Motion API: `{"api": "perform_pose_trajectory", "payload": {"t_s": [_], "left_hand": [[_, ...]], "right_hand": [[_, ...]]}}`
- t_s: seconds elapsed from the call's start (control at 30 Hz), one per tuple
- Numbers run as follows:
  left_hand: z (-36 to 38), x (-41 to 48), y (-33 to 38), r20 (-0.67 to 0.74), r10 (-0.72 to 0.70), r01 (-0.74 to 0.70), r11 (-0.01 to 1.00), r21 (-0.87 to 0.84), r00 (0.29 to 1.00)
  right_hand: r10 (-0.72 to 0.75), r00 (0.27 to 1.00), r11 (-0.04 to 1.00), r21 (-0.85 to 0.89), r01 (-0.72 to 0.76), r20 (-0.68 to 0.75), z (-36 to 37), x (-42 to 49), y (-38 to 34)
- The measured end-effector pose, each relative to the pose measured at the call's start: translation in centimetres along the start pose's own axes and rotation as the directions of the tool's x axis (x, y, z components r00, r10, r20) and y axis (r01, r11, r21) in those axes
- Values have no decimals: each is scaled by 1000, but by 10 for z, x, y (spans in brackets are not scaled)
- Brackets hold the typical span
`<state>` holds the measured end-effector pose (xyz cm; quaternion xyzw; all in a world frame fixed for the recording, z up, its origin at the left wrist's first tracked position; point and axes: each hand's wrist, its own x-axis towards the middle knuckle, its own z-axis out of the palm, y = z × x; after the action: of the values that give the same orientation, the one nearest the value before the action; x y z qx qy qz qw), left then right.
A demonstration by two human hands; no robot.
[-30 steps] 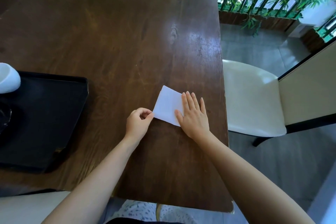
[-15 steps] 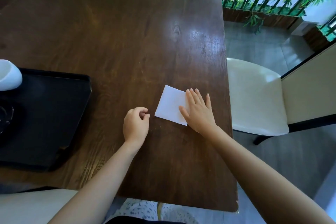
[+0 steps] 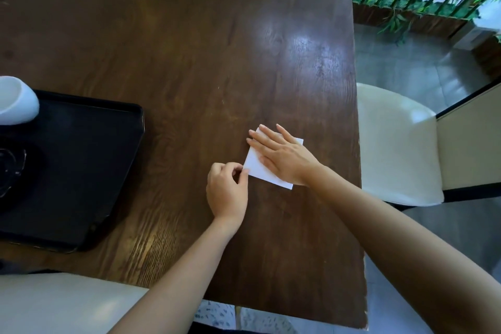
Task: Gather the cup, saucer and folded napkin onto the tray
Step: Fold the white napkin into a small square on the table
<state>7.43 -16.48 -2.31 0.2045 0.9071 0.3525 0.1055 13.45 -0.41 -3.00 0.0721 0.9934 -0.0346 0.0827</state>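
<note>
A white folded napkin lies on the dark wooden table, right of centre. My right hand rests flat on top of it with fingers spread, covering most of it. My left hand pinches the napkin's near left corner between thumb and fingers. The black tray sits at the left edge. A white cup stands on the tray's far left corner, cut off by the frame. A dark glassy saucer lies on the tray below the cup, partly out of view.
A white chair seat stands past the table's right edge, with a grey floor and bamboo planter behind it. Another white seat shows at the near left, below the table's front edge.
My right hand slid left across the napkin and now covers most of it. My left hand came back to the napkin's corner and pinched it.
</note>
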Motion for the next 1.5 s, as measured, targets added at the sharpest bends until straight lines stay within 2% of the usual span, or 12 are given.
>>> {"api": "perform_pose_trajectory", "payload": {"t_s": [0.23, 0.33, 0.4, 0.5, 0.6, 0.7, 0.93, 1.1, 1.27, 1.4, 1.47, 1.5], "left_hand": [[1, 5, 8, 34, -145, 148, 985, -87, 989], [-1, 13, 10, 128, -245, 257, 962, -89, 961], [-3, 21, 13, 227, -311, 351, 922, -163, 923], [-9, 35, 19, 370, -331, 428, 876, -221, 868], [-12, 43, 17, 411, -322, 400, 909, -117, 853], [-12, 44, 12, 390, -318, 358, 933, -33, 864], [-14, 51, 11, 430, -250, 207, 968, 144, 867], [-11, 50, 11, 408, -244, 176, 965, 195, 880], [-10, 42, 11, 326, -227, 180, 969, 169, 918], [-20, 33, 3, 278, -233, 211, 972, 106, 932], [-28, 25, -1, 186, -158, 147, 986, 72, 970], [-31, 20, 0, 130, -75, 68, 996, 57, 989]], "right_hand": [[11, 998, 1000, 8, -11, -59, 5, -3, -3], [24, 997, 1000, 5, -24, -76, 8, -3, -4], [31, 996, 1000, -1, -31, -87, 9, -3, -4], [38, 993, 999, 3, -37, -109, 9, -3, -6], [42, 993, 999, 16, -41, -109, 8, -4, -7], [49, 994, 999, 5, -48, -98, 9, -3, -5], [66, 995, 998, 24, -64, -78, 11, -1, -3], [59, 996, 997, 56, -56, -64, 11, 0, -2], [46, 998, 975, 220, -34, -49, 4, 3, 5], [137, 990, 874, 467, -131, 22, -8, 9, 8], [191, 981, 821, 541, -182, 41, -14, 11, 11], [228, 973, 816, 540, -206, 28, -17, 13, 13]]}}
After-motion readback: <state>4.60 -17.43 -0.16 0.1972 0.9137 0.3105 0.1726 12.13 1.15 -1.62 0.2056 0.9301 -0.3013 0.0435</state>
